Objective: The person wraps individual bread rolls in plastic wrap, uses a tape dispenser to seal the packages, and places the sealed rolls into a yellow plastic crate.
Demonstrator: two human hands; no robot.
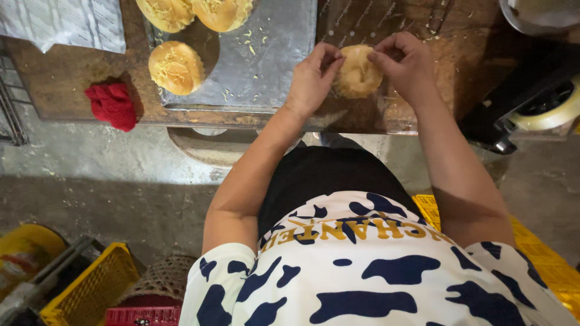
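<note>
Both hands hold one bun point(357, 72) between them above the near edge of the desk point(72, 78). The left hand point(311, 78) pinches the bun's left side with fingers curled closed on it, and the right hand point(406, 66) grips its right side the same way, thumb and fingertips pressed to the rim (whether a clear wrapper sits around the bun cannot be told). The bun is round and pale golden, with a puckered middle. Just left of the left hand a metal tray point(272, 54) lies on the desk, scattered with crumbs. One topped bun point(176, 67) sits near the tray's near left corner, and two more buns point(194, 12) lie touching each other at its far edge, partly cut off by the frame. A red cloth point(112, 104) rests on the desk near its near edge, well left of the tray. A striped grey cloth point(66, 21) covers the far left corner. At the right edge stands a tape dispenser point(531, 102) with a pale roll. On the floor below, left, are a yellow crate point(90, 290) and a woven basket point(160, 278).
</note>
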